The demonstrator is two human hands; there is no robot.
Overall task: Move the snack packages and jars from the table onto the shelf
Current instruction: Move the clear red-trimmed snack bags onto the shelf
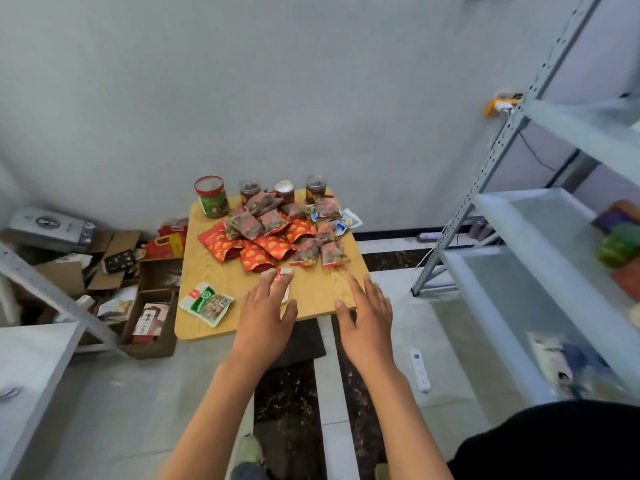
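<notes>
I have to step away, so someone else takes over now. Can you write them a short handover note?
Left hand: open, fingers over a white packet near the table's front edge.
Right hand: open, holding nothing.
On the table: a heap of red packets, a green-and-white packet, four jars along the back.
Shelf, right: a few items already on it.
Left: nearly everything.

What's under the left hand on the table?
A white packet with red print lies under the left hand's fingers; only its far end and right edge show. The rest, and any label, is covered. Whether the fingers touch it is unclear.
</notes>
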